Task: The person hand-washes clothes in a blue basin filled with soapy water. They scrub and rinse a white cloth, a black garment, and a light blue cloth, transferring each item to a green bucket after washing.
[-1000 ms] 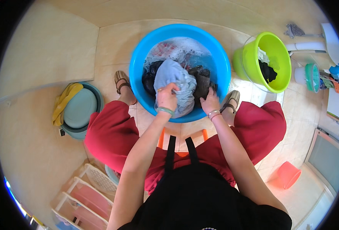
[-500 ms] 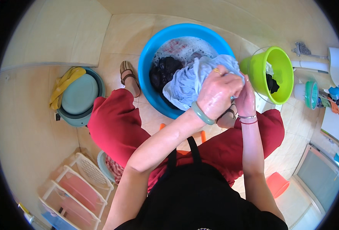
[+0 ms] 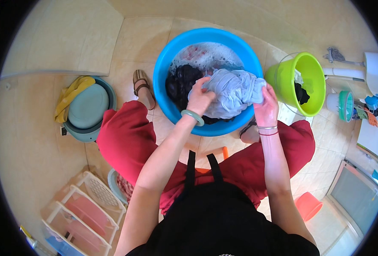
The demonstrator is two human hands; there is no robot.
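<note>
A wet light-blue garment (image 3: 233,94) lies bunched in the big blue basin (image 3: 162,59), partly over the basin's right side. My left hand (image 3: 201,99), with a green bangle at its wrist, is closed on the garment's left part. At the other end, my right hand (image 3: 266,109) pinches the cloth's edge between thumb and fingers, just above the basin's rim. Beside my left hand, a soaked dark garment (image 3: 183,82) sits in the water. White suds (image 3: 216,52) float along the far side, with something reddish under them.
Right of the basin stands a lime-green bucket (image 3: 316,81) with black and white cloth inside. At left are stacked teal basins (image 3: 88,106) with a yellow cloth (image 3: 71,96). A white rack (image 3: 80,213) stands lower left, a coral tub (image 3: 308,206) lower right.
My hands, close together over the garment before, have moved apart. The left one has shifted left to the cloth's other end; the garment has spread lower into the basin.
</note>
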